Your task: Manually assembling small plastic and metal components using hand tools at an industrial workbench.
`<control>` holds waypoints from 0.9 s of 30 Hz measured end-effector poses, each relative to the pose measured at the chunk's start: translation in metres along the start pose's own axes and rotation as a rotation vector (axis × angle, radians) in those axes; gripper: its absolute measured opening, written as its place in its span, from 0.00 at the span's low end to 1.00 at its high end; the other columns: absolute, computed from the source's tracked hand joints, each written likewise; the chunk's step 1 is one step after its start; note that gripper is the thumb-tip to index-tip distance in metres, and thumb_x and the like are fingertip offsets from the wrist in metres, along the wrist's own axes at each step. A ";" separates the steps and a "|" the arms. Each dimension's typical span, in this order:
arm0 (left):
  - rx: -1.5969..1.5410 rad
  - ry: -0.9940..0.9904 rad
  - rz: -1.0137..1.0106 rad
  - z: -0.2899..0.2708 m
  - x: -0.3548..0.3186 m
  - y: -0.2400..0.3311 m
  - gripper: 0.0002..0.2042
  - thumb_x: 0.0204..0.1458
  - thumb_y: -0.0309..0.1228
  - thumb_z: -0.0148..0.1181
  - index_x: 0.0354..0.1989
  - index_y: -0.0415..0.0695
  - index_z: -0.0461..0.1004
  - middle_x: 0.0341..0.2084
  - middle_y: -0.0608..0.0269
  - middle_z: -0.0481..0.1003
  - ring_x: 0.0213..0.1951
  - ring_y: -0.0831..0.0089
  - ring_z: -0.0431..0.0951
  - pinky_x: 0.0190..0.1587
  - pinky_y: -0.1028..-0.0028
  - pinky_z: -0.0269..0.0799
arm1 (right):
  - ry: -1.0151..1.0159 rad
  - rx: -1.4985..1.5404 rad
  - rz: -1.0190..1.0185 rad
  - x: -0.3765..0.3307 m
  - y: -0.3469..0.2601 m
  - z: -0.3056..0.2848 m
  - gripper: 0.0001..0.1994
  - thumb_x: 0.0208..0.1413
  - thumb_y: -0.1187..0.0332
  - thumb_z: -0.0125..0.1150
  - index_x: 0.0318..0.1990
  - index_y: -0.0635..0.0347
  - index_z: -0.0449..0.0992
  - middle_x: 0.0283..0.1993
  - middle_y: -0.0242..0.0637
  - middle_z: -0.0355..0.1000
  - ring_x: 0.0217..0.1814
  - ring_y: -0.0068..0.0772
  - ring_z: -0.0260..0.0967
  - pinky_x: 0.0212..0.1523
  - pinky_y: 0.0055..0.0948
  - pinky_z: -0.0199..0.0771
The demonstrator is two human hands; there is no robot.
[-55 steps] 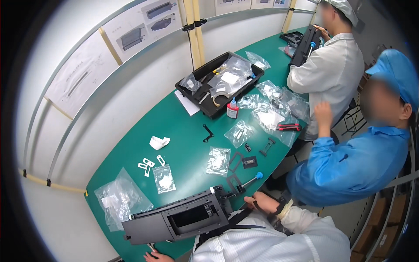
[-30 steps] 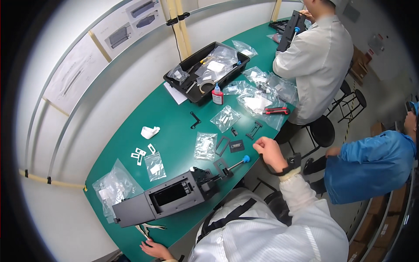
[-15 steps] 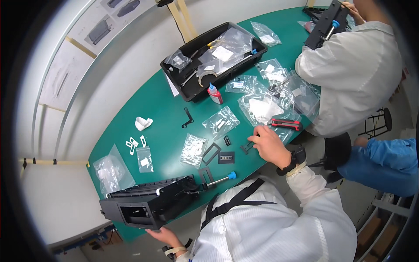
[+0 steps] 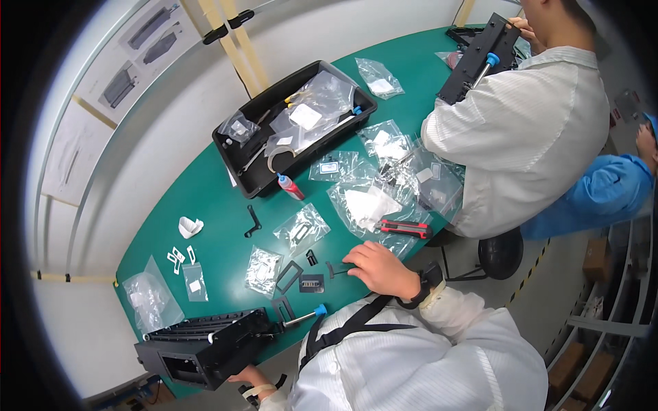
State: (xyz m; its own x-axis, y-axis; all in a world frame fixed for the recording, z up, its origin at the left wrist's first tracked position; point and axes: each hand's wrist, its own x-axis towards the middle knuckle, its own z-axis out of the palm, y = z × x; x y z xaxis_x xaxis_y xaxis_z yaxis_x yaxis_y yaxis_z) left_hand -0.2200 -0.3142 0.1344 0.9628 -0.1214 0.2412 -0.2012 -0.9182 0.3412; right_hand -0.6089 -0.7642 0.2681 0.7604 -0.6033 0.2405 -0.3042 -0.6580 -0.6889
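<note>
At the table's near left edge lies a black box-shaped housing [image 4: 179, 363] with a rectangular opening and a blue-capped metal rod [image 4: 301, 318]. My left hand [image 4: 251, 375] grips its near lower edge, the fingertips hidden behind it. My right hand [image 4: 381, 268] is at the table's near edge, fingers bent together on a small dark bracket [image 4: 337, 270]. Left of this hand lie a small black block [image 4: 311, 257], a dark plate with a slotted insert [image 4: 312, 283], a black rectangular frame [image 4: 289, 277] and another flat dark frame [image 4: 277, 309].
Beyond my right hand, a red-and-black utility knife [image 4: 406, 229] rests on clear bags [image 4: 360, 205]. A black bin [image 4: 264, 183] holds bags and tools, with a red bottle [image 4: 290, 187] beside it. A co-worker in white [image 4: 521, 130] holds a black assembly [image 4: 480, 58] at far right.
The whole view has shifted, so the table appears lower and further left. My right hand stays at the bracket, while less of my left hand shows. The person in blue has moved farther away.
</note>
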 end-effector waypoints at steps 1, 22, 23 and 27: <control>0.005 0.001 0.007 0.000 -0.002 0.006 0.30 0.63 0.42 0.60 0.62 0.25 0.71 0.54 0.33 0.74 0.60 0.26 0.70 0.62 0.36 0.68 | 0.035 0.050 0.012 -0.001 0.002 -0.001 0.15 0.59 0.69 0.73 0.52 0.59 0.82 0.50 0.39 0.79 0.51 0.48 0.74 0.53 0.43 0.74; 0.086 0.031 0.013 0.005 -0.012 0.014 0.30 0.63 0.42 0.60 0.62 0.25 0.71 0.55 0.32 0.73 0.60 0.26 0.70 0.63 0.36 0.68 | 0.039 -0.091 -0.017 0.007 -0.003 0.016 0.07 0.57 0.72 0.69 0.42 0.58 0.82 0.50 0.34 0.77 0.49 0.41 0.72 0.50 0.38 0.72; 0.085 0.032 0.017 0.009 -0.011 0.018 0.30 0.63 0.42 0.60 0.62 0.25 0.71 0.55 0.32 0.73 0.60 0.26 0.70 0.63 0.36 0.68 | 0.036 -0.092 -0.017 0.007 -0.001 0.016 0.07 0.57 0.72 0.69 0.42 0.58 0.82 0.50 0.34 0.77 0.49 0.41 0.72 0.50 0.38 0.72; 0.099 0.038 0.016 0.010 -0.011 0.022 0.30 0.63 0.42 0.60 0.62 0.25 0.71 0.55 0.32 0.73 0.60 0.26 0.70 0.63 0.36 0.68 | -0.026 -0.137 -0.046 0.010 0.005 0.016 0.09 0.56 0.71 0.65 0.45 0.59 0.81 0.53 0.34 0.77 0.52 0.40 0.71 0.54 0.39 0.69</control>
State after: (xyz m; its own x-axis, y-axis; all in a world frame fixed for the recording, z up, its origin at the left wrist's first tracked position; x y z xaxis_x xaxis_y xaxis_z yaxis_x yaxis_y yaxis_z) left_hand -0.2334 -0.3374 0.1300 0.9518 -0.1240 0.2806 -0.1962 -0.9492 0.2460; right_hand -0.5941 -0.7666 0.2562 0.7893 -0.5604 0.2511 -0.3425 -0.7411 -0.5775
